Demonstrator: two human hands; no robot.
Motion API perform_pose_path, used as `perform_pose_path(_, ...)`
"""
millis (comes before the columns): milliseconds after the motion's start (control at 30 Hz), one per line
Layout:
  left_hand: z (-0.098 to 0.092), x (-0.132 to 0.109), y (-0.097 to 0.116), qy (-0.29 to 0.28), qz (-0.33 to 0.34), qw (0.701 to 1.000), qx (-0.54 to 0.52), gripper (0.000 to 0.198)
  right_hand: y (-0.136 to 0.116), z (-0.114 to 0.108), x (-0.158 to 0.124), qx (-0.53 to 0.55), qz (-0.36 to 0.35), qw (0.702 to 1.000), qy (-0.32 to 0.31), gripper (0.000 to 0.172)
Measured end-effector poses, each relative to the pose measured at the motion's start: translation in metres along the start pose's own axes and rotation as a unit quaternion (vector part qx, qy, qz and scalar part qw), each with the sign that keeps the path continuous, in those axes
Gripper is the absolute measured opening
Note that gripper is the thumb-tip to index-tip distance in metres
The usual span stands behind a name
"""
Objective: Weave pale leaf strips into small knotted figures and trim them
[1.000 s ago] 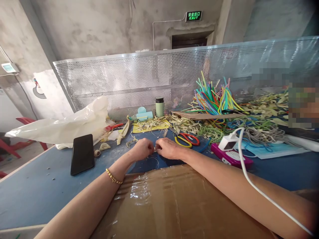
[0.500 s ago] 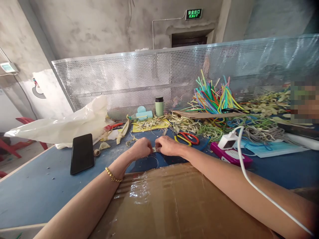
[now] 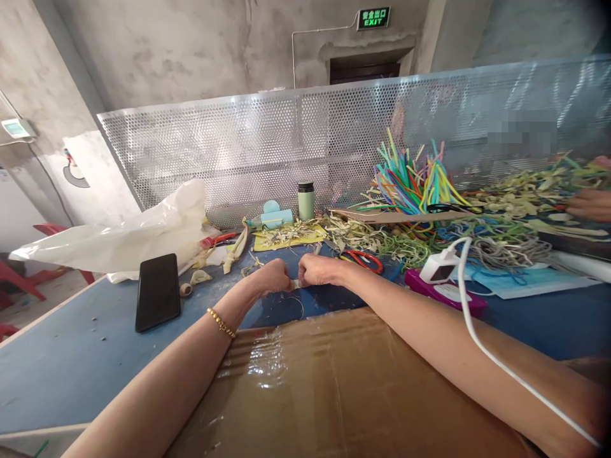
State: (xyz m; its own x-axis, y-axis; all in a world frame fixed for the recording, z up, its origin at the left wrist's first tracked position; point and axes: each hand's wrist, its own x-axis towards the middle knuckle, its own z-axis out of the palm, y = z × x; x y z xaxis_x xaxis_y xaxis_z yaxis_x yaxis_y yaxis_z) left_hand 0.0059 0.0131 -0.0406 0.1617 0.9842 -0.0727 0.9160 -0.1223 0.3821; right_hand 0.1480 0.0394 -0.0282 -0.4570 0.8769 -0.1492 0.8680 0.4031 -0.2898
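My left hand [image 3: 275, 277] and my right hand [image 3: 317, 270] are close together over the blue table, both with fingers closed. Between their fingertips shows a small pale strip [image 3: 295, 284], gripped from both sides; its kind is too small to make out. Beneath them, a fine curved strand [image 3: 301, 310] shows against the blue surface. Just beyond my right wrist lie scissors with red handles [image 3: 365, 260], partly hidden by the arm. A yellow sheet [image 3: 286, 243] covered in pale dried scraps lies behind my hands. Both forearms reach over a cardboard box [image 3: 315, 381].
A black phone [image 3: 158, 292] and plastic sheeting [image 3: 119, 238] are on the left. Behind stand a green bottle [image 3: 306, 202] and colourful pipe cleaners [image 3: 413, 181]. On the right, a white cable [image 3: 470, 318] crosses my forearm near a purple power strip [image 3: 446, 296]. A co-worker's hand [image 3: 592, 205] is at far right.
My hands have drawn slightly apart, showing more of the pale strip. My right wrist now covers the yellow scissor handle. The co-worker's hand at far right has shifted.
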Motion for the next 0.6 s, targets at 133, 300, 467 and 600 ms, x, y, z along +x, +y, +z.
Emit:
perform_pose_path(133, 0.010, -0.005, 0.000, 0.051, 0.037, 0.998, 0.026, 0.022, 0.004, 0.005, 0.000, -0.016, -0.014, 1.000, 0.017, 0.018)
perform_pose_path(300, 0.018, -0.014, 0.000, 0.098, 0.118, 0.978, 0.141, 0.024, 0.008, 0.013, -0.008, -0.050, -0.048, 0.994, 0.079, 0.017)
perform_pose_path(467, 0.017, -0.017, 0.003, 0.098, 0.121, 0.973, 0.169, 0.024, 0.006, 0.017, -0.018, -0.069, -0.057, 0.990, 0.111, 0.015)
perform_pose_path(600, 0.018, -0.017, 0.004, 0.102, 0.119, 0.971, 0.179, 0.025, 0.009, 0.018, -0.020, -0.113, -0.112, 0.975, 0.154, 0.015)
